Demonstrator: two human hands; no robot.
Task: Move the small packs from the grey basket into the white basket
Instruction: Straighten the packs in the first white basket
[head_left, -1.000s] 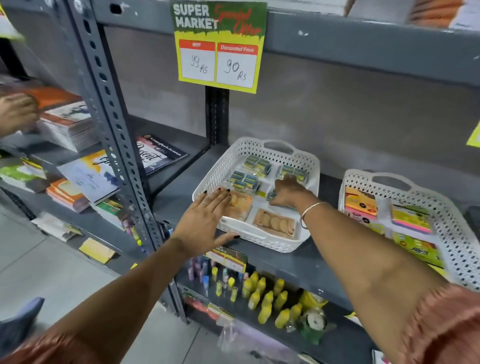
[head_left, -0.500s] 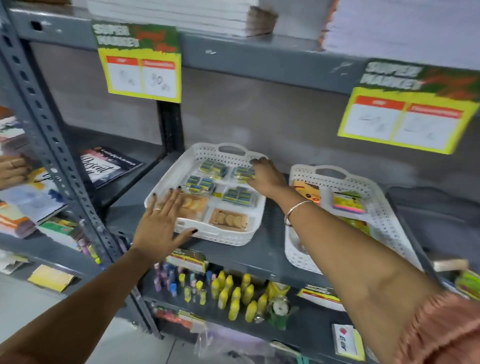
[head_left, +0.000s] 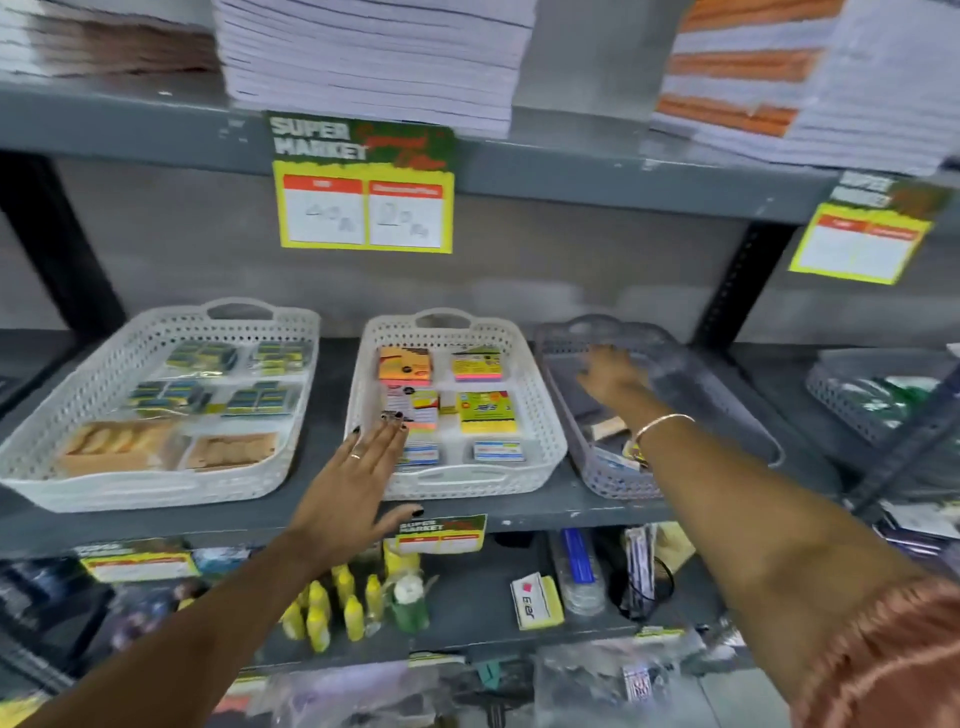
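The grey basket (head_left: 613, 483) stands at the right of the middle shelf. A few small packs (head_left: 605, 429) lie near its front, partly behind my right wrist. My right hand (head_left: 610, 376) is blurred and reaches into its far half, fingers spread, with nothing seen in it. A white basket (head_left: 156, 488) at the left holds several small dark and yellow packs (head_left: 260, 400) and two tan ones. A second white basket (head_left: 545, 415) in the middle holds bright sticky-note pads. My left hand (head_left: 358, 478) lies flat and open over that basket's front left corner.
Stacks of paper fill the shelf above, with yellow price signs (head_left: 363, 208) on its edge. Another grey basket (head_left: 841, 395) sits at the far right behind a slanted upright. The shelf below holds yellow bottles (head_left: 337, 608), an eraser box and loose stationery.
The view has swung right. My right hand left the left white basket and went over to the grey basket. My left hand shifted from the left basket's front to the middle basket's.
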